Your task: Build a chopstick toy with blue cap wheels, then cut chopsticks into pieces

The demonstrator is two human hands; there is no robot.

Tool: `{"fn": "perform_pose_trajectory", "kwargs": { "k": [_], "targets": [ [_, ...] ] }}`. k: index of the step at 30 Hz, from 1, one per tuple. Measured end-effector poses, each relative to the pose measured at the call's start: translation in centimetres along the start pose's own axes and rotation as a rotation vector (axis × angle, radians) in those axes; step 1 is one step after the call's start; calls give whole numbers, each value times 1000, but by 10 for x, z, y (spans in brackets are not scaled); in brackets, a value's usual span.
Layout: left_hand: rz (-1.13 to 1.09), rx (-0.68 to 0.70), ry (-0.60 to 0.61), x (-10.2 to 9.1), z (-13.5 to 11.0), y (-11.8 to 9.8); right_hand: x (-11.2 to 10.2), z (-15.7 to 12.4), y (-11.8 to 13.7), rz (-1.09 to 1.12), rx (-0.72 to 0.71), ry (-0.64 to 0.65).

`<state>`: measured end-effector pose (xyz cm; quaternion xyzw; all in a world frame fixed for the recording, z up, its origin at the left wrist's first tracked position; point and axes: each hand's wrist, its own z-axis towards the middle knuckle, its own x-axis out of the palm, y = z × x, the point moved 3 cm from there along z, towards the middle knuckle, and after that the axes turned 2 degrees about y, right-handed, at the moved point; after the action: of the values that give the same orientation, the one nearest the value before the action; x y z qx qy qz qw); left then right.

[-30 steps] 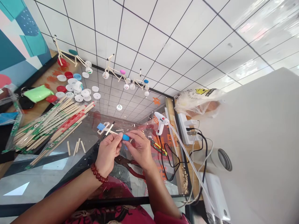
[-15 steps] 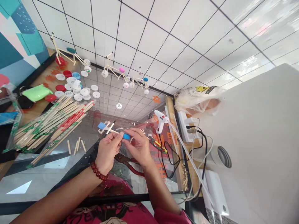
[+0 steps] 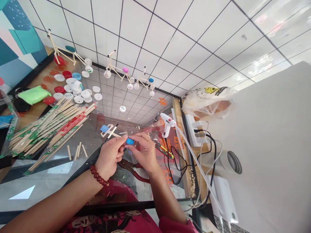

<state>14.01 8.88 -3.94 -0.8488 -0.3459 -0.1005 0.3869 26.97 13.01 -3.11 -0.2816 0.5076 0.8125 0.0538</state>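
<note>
My left hand (image 3: 110, 155) is closed, thumb and fingers pinching a small wooden stick frame (image 3: 116, 134) near its end. A crossbar with black ends tops that frame, sticking out beyond the fingers toward the upper left. Between both hands sits a blue cap (image 3: 130, 141), gripped by the thumb and fingertips of my right hand (image 3: 144, 152). Whether the cap touches the stick is hidden by the fingers. Just past the frame lies a blue piece with pale loops (image 3: 105, 128). Pliers with red handles (image 3: 136, 173) rest on the glass below my hands.
A white glue gun (image 3: 167, 124) stands to the right, its black cord (image 3: 179, 171) looping over the table. Bundled chopsticks (image 3: 53, 129), bottle caps (image 3: 77, 90) and a green packet (image 3: 34, 94) lie left. Stick models (image 3: 111, 66) line the back edge. A power strip (image 3: 194, 129) is right.
The view has shifted slightly. My left hand has moved a little left and its wrist has turned somewhat; both hands keep their hold on the frame and the blue cap.
</note>
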Motion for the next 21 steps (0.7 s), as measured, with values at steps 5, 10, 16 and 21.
{"fn": "perform_pose_trajectory", "kwargs": {
  "k": [5, 10, 16, 21],
  "targets": [
    [26, 7, -13, 3, 0, -2, 0, -1, 1, -22, 9, -12],
    [17, 21, -12, 5, -1, -1, -1, -1, 2, -36, 19, -17],
    [-31, 128, 33, -4, -10, 5, -1, -2, 1, -72, 6, -1],
    [-35, 174, 65, -10, -14, 8, 2, -3, 2, -59, 1, -15]
  ]
}}
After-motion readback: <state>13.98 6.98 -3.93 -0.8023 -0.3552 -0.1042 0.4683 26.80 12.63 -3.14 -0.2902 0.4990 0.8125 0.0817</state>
